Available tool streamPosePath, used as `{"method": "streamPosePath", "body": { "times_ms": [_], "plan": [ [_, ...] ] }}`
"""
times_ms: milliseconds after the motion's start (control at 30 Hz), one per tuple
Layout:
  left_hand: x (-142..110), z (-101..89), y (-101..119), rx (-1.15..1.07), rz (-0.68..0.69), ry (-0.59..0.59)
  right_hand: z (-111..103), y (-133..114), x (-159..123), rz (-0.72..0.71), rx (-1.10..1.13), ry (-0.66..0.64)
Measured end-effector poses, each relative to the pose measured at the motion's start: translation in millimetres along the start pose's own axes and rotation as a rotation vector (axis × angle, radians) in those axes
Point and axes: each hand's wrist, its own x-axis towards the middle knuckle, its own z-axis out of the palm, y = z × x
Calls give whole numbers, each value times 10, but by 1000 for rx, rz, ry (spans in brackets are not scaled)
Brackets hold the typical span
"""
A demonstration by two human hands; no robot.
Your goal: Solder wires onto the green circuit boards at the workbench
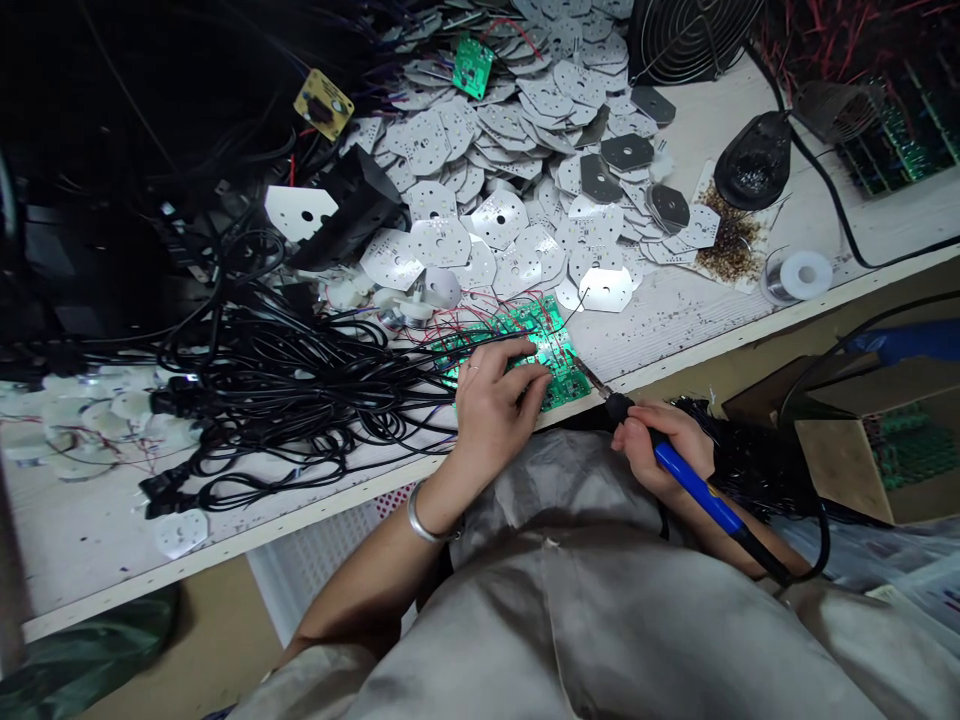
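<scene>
My right hand (pixel 667 445) is wrapped round a blue-handled soldering iron (pixel 701 490). Its hot end points up and left, with the tip at the right part of a panel of green circuit boards (pixel 559 345). Over the panel's front part lies my left hand (pixel 499 395), fingers curled, thumb and forefinger pinched close to the iron's tip. What they pinch is too small to make out. Thin red wires (pixel 457 325) stick out along the panel's back left, and black cables (pixel 322 370) run in from the left towards my left hand.
White LED plates (pixel 517 255) lie heaped behind the panel. To the right are a solder reel (pixel 799 275), an iron stand (pixel 754 160) with burnt residue beside it, and a fan (pixel 694 35). A cardboard box (pixel 859 455) of green boards stands below the table edge.
</scene>
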Motion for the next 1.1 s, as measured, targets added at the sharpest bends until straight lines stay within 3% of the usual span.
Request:
{"method": "streamPosePath", "body": {
  "times_ms": [167, 633, 833, 1100],
  "plan": [
    [-29, -24, -5, 7, 13, -28, 7, -3, -7, -20, 16, 28],
    [42, 86, 22, 371, 164, -79, 46, -44, 14, -19, -13, -6],
    [13, 141, 84, 455, 141, 0, 97, -35, -47, -15, -19, 62],
    [4, 173, 110, 466, 117, 64, 118, -55, -20, -68, -36, 51]
  ]
}}
